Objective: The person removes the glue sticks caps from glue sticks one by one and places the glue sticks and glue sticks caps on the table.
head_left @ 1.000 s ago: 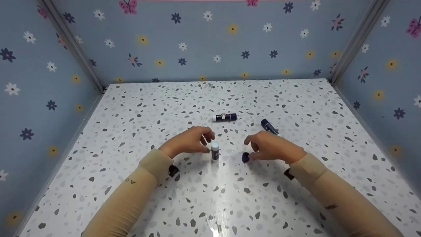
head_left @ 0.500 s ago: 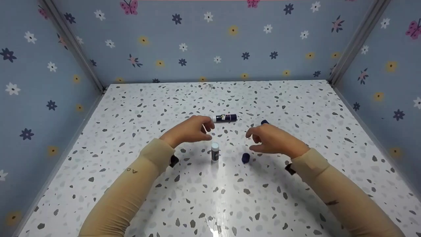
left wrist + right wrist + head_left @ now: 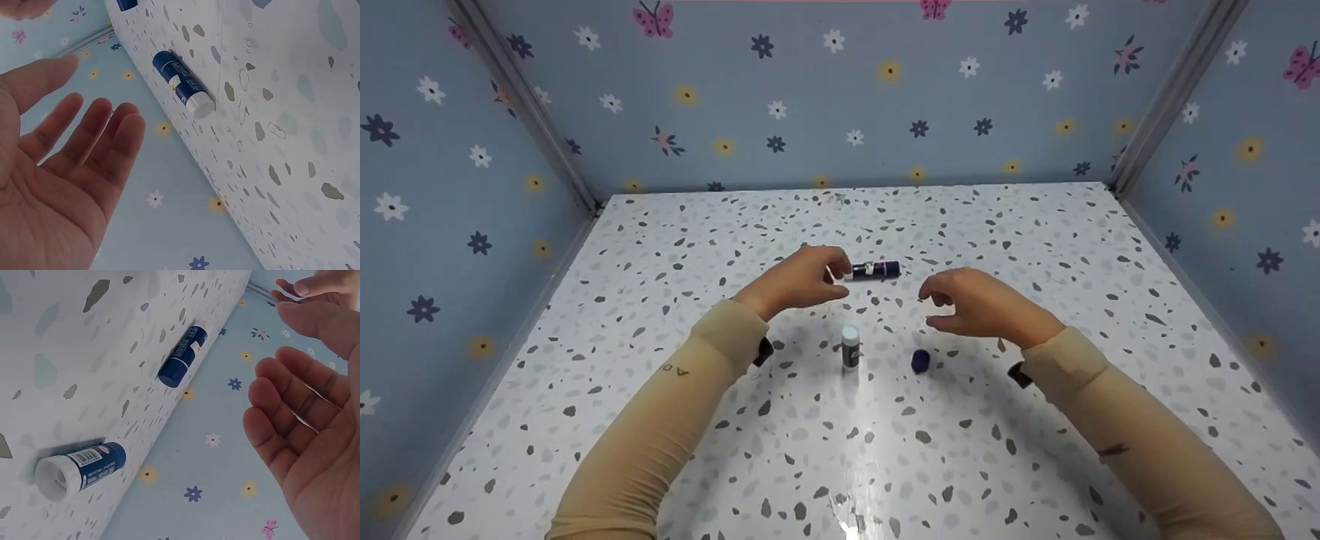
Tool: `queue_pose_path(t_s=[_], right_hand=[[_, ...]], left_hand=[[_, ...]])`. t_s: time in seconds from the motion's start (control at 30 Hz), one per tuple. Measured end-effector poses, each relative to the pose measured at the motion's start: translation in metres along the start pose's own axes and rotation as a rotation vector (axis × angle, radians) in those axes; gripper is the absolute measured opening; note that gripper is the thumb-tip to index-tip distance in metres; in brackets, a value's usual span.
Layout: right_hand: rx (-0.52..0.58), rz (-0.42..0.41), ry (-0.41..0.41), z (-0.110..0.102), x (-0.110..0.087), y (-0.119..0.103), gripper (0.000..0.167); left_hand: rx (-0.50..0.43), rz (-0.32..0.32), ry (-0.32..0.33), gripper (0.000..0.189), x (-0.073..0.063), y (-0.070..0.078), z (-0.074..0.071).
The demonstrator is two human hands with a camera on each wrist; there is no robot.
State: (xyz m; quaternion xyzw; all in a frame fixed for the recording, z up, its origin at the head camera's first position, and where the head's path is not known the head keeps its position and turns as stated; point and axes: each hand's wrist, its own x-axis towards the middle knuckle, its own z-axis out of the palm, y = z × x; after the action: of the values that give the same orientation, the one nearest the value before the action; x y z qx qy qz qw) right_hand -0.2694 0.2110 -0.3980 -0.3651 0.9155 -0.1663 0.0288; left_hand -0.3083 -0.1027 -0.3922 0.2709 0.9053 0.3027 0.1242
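The upright stick (image 3: 850,347), white at its top, stood on the speckled table (image 3: 780,465), and only the head view took it in. A short dark-blue piece (image 3: 920,361) was to the right of that stick, well apart from it. Beyond the stick and to its left hung the left hand (image 3: 799,279), thumb and fingers apart with nothing between them; beyond it and to its right was the right hand (image 3: 982,304), equally unfilled, its fingers loosely bent. The first lying tube (image 3: 875,270) lay beyond the stick, its white end partly covered by left fingertips in the head view, whereas the left wrist view showed that end whole, away from the fingers. The right wrist view alone showed a second lying tube (image 3: 81,469) in full, its hollow white end facing the camera.
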Motion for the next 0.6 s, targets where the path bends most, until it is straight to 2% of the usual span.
queue_pose_path(t_s=[0.33,0.6], right_hand=[[-0.022,0.023,0.032,0.004,0.004,0.005,0.032],[0.004,0.028,0.034,0.010,0.006,0.008,0.036]], left_hand=[[0.086,0.019,0.075,0.036,0.018,-0.012,0.007],[0.164,0.029,0.064,0.040,0.034,-0.020,0.012]])
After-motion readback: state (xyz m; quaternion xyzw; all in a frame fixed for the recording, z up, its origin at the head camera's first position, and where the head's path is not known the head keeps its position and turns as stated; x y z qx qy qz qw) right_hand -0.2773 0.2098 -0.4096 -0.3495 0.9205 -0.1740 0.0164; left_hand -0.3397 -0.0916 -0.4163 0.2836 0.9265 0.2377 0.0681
